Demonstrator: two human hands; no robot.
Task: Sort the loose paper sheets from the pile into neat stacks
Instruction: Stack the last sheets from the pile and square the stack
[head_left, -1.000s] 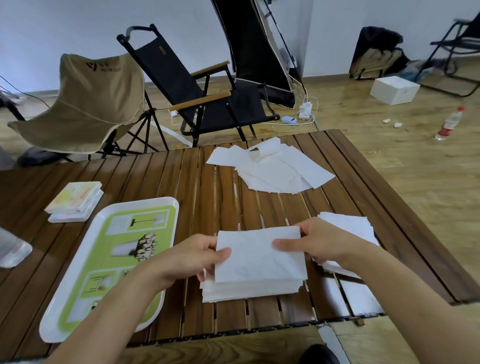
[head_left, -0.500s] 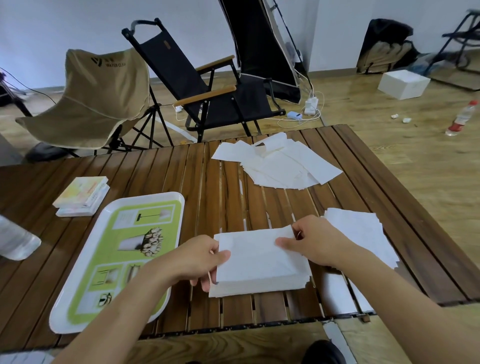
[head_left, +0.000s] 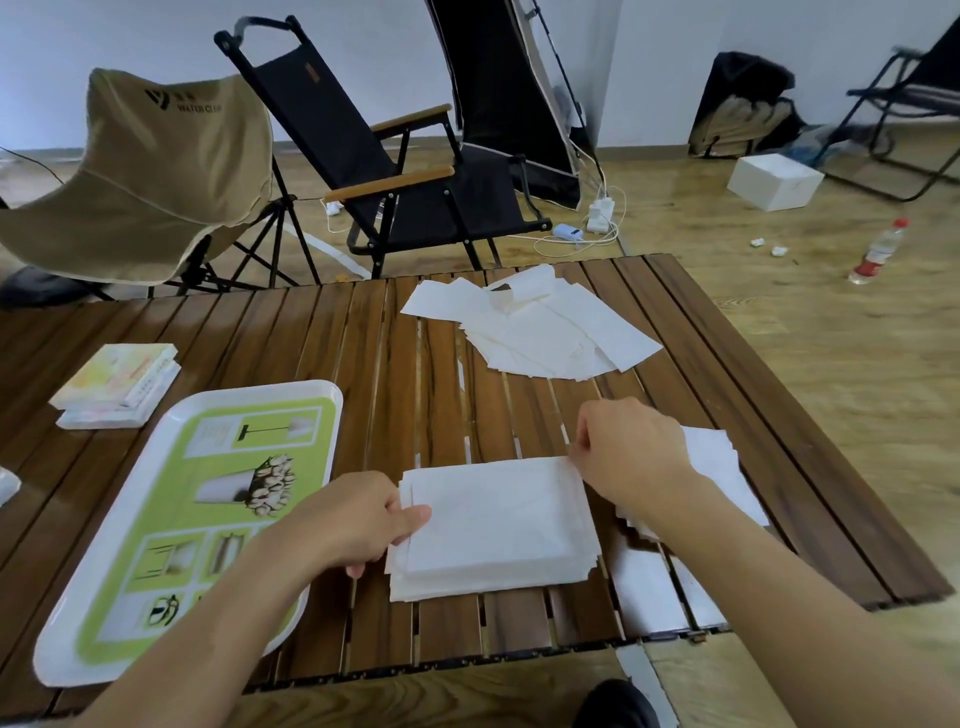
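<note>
Both hands, left hand (head_left: 358, 525) and right hand (head_left: 628, 457), pinched a stack (head_left: 493, 530) at six o'clock, a second stack (head_left: 727, 467) apparently begun, while the pile (head_left: 535, 327) at twelve o'clock awaited sorting.

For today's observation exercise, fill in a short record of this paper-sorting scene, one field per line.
surface: slatted wooden table
unsorted: loose pile at far side
stack in work: near stack, edges slightly uneven
left hand: fingers on stack's left edge
right hand: pinching stack's far right corner
second stack: right of it, partly hidden by right arm
also present: green tray, left
</note>
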